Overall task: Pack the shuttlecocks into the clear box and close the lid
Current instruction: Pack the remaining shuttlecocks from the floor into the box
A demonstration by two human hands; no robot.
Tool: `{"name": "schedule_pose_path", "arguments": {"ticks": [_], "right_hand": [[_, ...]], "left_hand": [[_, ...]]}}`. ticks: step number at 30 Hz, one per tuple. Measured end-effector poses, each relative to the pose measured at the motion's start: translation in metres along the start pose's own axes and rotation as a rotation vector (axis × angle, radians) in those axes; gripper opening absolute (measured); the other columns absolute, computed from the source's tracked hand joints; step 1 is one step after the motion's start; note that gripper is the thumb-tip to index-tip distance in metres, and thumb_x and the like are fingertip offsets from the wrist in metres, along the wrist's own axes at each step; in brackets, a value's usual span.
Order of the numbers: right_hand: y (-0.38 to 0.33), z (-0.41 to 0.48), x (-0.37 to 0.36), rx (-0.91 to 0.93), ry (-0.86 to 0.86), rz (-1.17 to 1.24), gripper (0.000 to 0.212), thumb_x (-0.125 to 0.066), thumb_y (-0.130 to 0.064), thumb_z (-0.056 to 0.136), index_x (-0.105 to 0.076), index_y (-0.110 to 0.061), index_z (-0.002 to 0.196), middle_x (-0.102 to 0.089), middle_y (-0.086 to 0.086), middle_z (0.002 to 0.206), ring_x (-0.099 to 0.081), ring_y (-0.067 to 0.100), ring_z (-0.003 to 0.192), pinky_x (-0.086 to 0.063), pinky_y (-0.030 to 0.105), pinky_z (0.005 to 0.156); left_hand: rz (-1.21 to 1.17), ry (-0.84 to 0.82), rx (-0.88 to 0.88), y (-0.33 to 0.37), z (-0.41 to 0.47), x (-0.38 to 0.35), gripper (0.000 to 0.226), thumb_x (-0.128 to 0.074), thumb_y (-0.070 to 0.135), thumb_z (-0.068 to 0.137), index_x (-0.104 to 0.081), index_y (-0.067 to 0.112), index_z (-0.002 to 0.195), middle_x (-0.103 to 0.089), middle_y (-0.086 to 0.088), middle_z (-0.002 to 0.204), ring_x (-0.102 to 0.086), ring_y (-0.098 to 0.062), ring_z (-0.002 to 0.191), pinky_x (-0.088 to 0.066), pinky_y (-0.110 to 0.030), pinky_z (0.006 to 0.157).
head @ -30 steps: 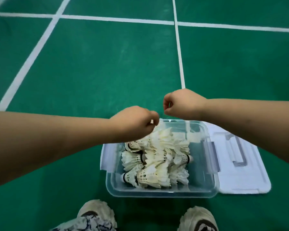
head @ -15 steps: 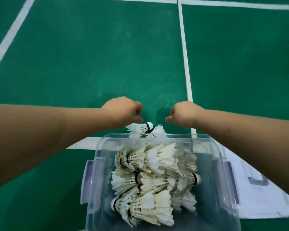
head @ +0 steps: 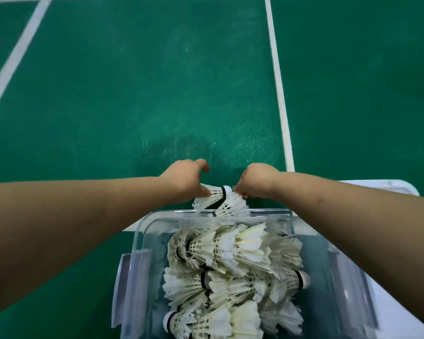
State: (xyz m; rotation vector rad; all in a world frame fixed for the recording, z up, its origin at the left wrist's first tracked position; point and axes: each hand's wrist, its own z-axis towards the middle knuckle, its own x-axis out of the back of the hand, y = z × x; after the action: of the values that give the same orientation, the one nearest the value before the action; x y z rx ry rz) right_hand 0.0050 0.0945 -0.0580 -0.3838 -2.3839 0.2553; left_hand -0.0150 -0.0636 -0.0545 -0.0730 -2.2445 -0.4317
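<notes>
The clear box (head: 142, 238) stands open on the green floor below me, filled with several white feather shuttlecocks (head: 233, 272). Just beyond its far rim my left hand (head: 185, 178) holds a shuttlecock (head: 212, 194) whose cork points right. Beside it, my right hand (head: 256, 184) grips a second shuttlecock (head: 233, 204) with its feathers fanning down toward the box. The white lid (head: 387, 187) lies on the floor to the right of the box, mostly hidden by my right arm.
White court lines (head: 278, 94) cross the green floor ahead and to the left. The box's side latches (head: 130, 285) stick out on both sides.
Both hands reached past the far rim of the box and took hold of two shuttlecocks lying there. My view has tilted down and closer to the box.
</notes>
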Motion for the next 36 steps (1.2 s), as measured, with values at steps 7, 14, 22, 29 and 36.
{"name": "schedule_pose_path", "arguments": {"ticks": [7,14,22,29,36], "right_hand": [[0.004,-0.011,0.01,0.033,0.148,0.056,0.034,-0.054,-0.03,0.092,-0.068,0.002,0.093,-0.064,0.016,0.087,-0.052,0.024,0.077,-0.039,0.029,0.063],[0.002,-0.048,0.043,0.038,0.352,0.042,0.037,-0.052,-0.032,0.093,-0.068,0.0,0.101,-0.068,0.018,0.104,-0.062,0.033,0.098,-0.043,0.028,0.073],[-0.005,-0.133,0.063,0.042,0.513,0.196,0.03,-0.051,-0.024,0.091,-0.069,-0.002,0.081,-0.071,0.018,0.091,-0.065,0.033,0.089,-0.049,0.032,0.076],[-0.003,-0.204,0.028,0.06,0.495,0.175,0.028,-0.052,-0.021,0.091,-0.068,-0.003,0.077,-0.067,0.011,0.073,-0.062,0.026,0.074,-0.054,0.038,0.079],[0.001,-0.228,-0.014,0.048,0.408,0.073,0.023,-0.051,-0.015,0.089,-0.067,-0.003,0.077,-0.07,0.013,0.077,-0.064,0.028,0.076,-0.052,0.034,0.076]], "left_hand": [[-0.167,0.111,0.004,0.013,-0.004,0.012,0.037,-0.067,0.015,0.081,-0.057,0.016,0.117,-0.064,-0.003,0.11,-0.052,-0.014,0.086,-0.04,-0.021,0.075],[-0.239,0.264,-0.003,0.031,-0.026,0.057,0.024,-0.066,0.012,0.08,-0.063,0.013,0.103,-0.068,-0.003,0.103,-0.056,-0.015,0.083,-0.044,-0.023,0.077],[-0.239,0.372,-0.099,0.064,-0.089,0.098,0.018,-0.059,0.004,0.078,-0.065,0.015,0.092,-0.062,0.001,0.086,-0.058,-0.016,0.081,-0.051,-0.027,0.082],[-0.164,0.334,-0.182,0.081,-0.148,0.08,0.021,-0.058,0.002,0.078,-0.066,0.013,0.094,-0.061,0.002,0.084,-0.056,-0.014,0.075,-0.048,-0.021,0.067],[-0.02,0.323,-0.228,0.087,-0.175,0.062,0.025,-0.057,0.004,0.078,-0.066,0.015,0.098,-0.059,0.004,0.085,-0.053,-0.012,0.081,-0.04,-0.02,0.072]]}}
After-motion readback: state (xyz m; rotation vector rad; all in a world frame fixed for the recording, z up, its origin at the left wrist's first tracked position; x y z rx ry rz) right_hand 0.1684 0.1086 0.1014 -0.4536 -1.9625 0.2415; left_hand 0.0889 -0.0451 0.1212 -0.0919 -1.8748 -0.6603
